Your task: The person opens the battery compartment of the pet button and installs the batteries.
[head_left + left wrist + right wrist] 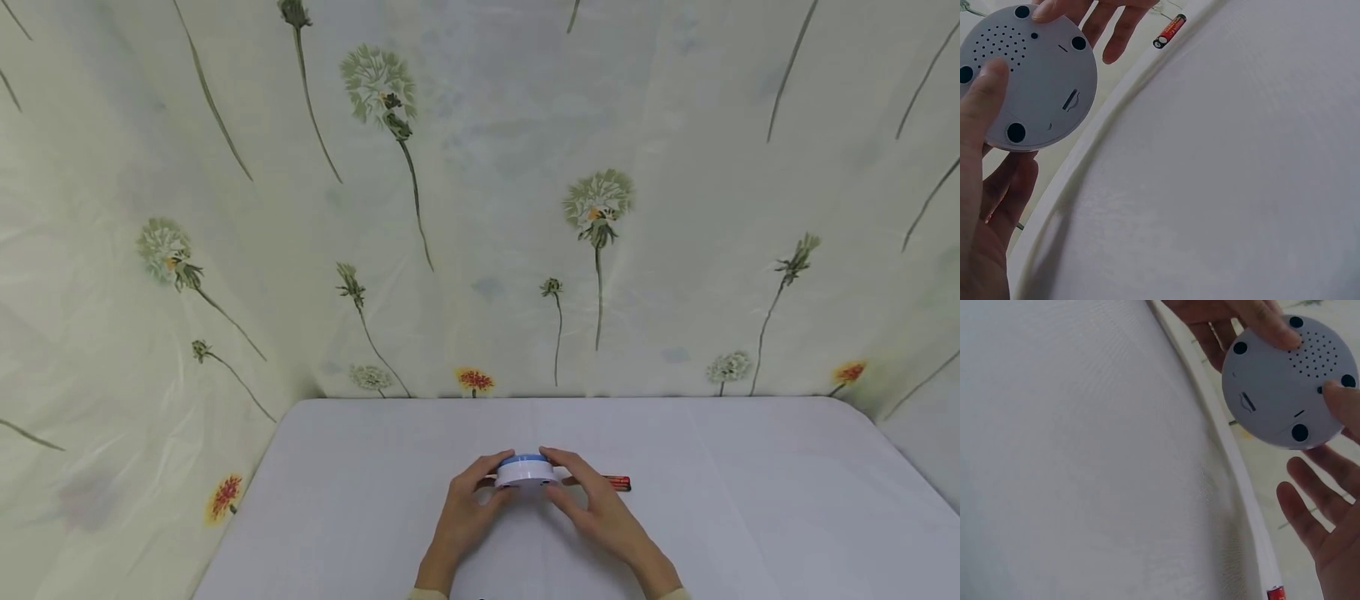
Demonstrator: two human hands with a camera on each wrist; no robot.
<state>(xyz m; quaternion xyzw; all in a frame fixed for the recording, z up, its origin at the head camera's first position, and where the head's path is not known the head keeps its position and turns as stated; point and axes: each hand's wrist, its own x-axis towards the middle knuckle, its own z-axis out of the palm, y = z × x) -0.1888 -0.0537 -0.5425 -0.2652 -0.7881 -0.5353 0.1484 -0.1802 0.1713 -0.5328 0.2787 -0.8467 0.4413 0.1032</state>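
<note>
Both hands hold a round white device with a blue top [527, 472] above the table. The left hand [467, 510] grips its left side, thumb on the underside and fingers at the far edge. On the right side the right hand [602, 510] pinches it between thumb and index finger, with its other fingers spread away in the right wrist view. The underside [1041, 81] faces the wrist cameras and shows dark round pads, a patch of small holes and a slotted cover [1247, 402]. The blue top is hidden in both wrist views.
Red and black batteries [619, 482] lie on the white-covered table [360, 467], just beyond the right hand; they also show in the left wrist view [1170, 31]. A curtain with dandelion prints [487, 208] hangs behind the table and along its sides.
</note>
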